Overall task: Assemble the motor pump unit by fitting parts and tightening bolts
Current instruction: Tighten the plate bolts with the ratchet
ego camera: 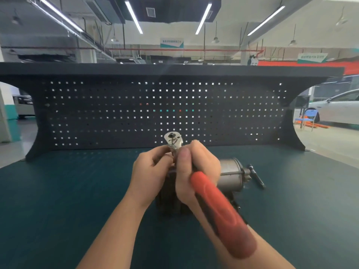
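Gripping the red-handled ratchet wrench [219, 206] above the motor pump unit [231, 176], the right hand [196, 171] clamps its shaft while the left hand [153, 171] pinches near its head.

Grey metal motor pump unit [231, 174] on its side, orange-handled ratchet [219, 208] above.

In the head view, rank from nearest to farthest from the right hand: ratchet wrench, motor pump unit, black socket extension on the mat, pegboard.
1. ratchet wrench: gripped in the right hand.
2. motor pump unit: just right, behind it.
3. black socket extension: farther right, on the mat.
4. pegboard: at the bench's back.
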`<state>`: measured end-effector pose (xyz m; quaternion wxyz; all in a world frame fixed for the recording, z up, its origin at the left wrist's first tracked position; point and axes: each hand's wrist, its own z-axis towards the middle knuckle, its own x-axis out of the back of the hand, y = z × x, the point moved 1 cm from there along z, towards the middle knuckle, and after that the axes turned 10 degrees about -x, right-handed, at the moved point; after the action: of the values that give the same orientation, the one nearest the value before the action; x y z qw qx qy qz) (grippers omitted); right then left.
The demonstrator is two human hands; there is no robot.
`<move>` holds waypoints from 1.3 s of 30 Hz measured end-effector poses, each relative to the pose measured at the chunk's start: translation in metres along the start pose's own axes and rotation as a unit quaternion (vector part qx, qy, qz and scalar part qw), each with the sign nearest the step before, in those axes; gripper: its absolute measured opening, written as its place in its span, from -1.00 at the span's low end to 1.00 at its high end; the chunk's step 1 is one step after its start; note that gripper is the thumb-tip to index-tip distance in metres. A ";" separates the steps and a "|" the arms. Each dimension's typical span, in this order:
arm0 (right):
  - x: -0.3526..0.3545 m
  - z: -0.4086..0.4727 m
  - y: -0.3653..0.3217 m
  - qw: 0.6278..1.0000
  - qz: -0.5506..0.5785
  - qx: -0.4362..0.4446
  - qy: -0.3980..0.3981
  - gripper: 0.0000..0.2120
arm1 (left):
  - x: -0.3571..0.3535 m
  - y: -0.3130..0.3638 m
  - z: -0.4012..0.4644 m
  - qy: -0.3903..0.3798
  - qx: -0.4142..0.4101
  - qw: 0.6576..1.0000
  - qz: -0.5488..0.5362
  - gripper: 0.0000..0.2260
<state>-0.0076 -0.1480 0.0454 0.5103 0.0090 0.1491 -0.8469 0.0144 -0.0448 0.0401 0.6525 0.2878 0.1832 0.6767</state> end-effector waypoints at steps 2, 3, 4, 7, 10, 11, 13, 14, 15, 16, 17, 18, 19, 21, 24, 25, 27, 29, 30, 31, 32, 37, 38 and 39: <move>0.007 0.009 0.008 0.984 0.074 -0.161 -0.025 -0.76 | 0.003 0.000 0.003 -0.031 -0.001 0.999 0.015 -0.74; 0.010 0.014 0.013 0.967 0.121 -0.219 -0.037 -0.79 | 0.004 0.000 0.004 -0.043 -0.005 0.999 0.030 -0.72; 0.012 0.018 0.018 0.951 0.168 -0.254 -0.045 -0.80 | 0.005 0.000 0.005 -0.051 -0.009 0.998 0.042 -0.72; 0.019 0.028 0.030 0.919 0.245 -0.301 -0.068 -0.80 | 0.003 -0.003 0.008 -0.051 -0.011 0.997 0.057 -0.67; 0.019 0.028 0.036 0.896 0.294 -0.323 -0.080 -0.72 | -0.001 -0.006 0.011 -0.032 -0.017 0.999 0.032 -0.64; 0.019 0.027 0.036 0.894 0.298 -0.324 -0.082 -0.69 | -0.001 -0.007 0.012 -0.025 -0.020 0.999 0.019 -0.66; 0.016 0.022 0.032 0.905 0.280 -0.311 -0.081 -0.65 | 0.000 -0.009 0.012 -0.014 -0.026 0.999 -0.017 -0.70; 0.014 0.018 0.029 0.912 0.264 -0.304 -0.075 -0.64 | 0.000 -0.008 0.011 -0.010 -0.026 0.999 -0.036 -0.71; 0.013 0.016 0.028 0.919 0.250 -0.298 -0.064 -0.63 | 0.001 -0.008 0.010 -0.007 -0.026 0.999 -0.044 -0.71; 0.012 0.015 0.025 0.923 0.240 -0.297 -0.050 -0.62 | 0.002 -0.008 0.010 -0.009 -0.026 0.999 -0.043 -0.72; 0.013 0.015 0.023 0.924 0.233 -0.302 -0.033 -0.63 | 0.004 -0.008 0.009 -0.015 -0.027 0.999 -0.035 -0.74; 0.014 0.016 0.022 0.922 0.231 -0.309 -0.016 -0.63 | 0.005 -0.008 0.008 -0.031 -0.028 0.999 -0.020 -0.77; 0.015 0.017 0.021 0.918 0.240 -0.316 -0.003 -0.64 | 0.007 -0.008 0.007 -0.057 -0.032 0.998 0.010 -0.80; 0.017 0.019 0.022 0.898 0.287 -0.332 0.014 -0.65 | 0.009 -0.007 0.007 -0.113 -0.043 0.987 0.102 -0.80; 0.020 0.017 0.026 0.876 0.316 -0.365 0.018 -0.64 | 0.014 -0.006 0.007 -0.137 -0.042 0.979 0.147 -0.85; 0.020 0.016 0.027 0.874 0.315 -0.369 0.015 -0.64 | 0.015 -0.007 0.007 -0.134 -0.033 0.981 0.138 -0.88; 0.020 0.015 0.028 0.870 0.320 -0.374 0.011 -0.65 | 0.015 -0.008 0.007 -0.126 -0.019 0.983 0.129 -0.92; 0.020 0.016 0.028 0.866 0.325 -0.379 0.011 -0.67 | 0.014 -0.008 0.007 -0.120 -0.012 0.984 0.127 -0.89; 0.019 0.016 0.029 0.866 0.325 -0.381 0.011 -0.67 | 0.013 -0.008 0.008 -0.116 -0.009 0.986 0.121 -0.88; 0.019 0.016 0.029 0.866 0.324 -0.381 0.009 -0.67 | 0.013 -0.008 0.008 -0.111 -0.006 0.988 0.109 -0.89; 0.019 0.016 0.030 0.867 0.322 -0.380 0.005 -0.67 | 0.013 -0.009 0.008 -0.104 -0.001 0.990 0.098 -0.91; 0.019 0.022 0.028 0.874 0.306 -0.374 -0.050 -0.64 | 0.013 -0.010 0.009 -0.090 0.029 0.994 0.047 -0.96; 0.020 0.025 0.028 0.869 0.307 -0.383 -0.062 -0.65 | 0.012 -0.010 0.009 -0.092 0.037 0.995 0.034 -0.96; 0.020 0.028 0.028 0.861 0.314 -0.394 -0.071 -0.65 | 0.012 -0.010 0.009 -0.097 0.039 0.994 0.028 -0.96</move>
<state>0.0110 -0.1847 0.0616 0.7196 -0.2068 0.4227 -0.5106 0.0281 -0.0329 0.0426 0.6362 0.3823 0.1376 0.6559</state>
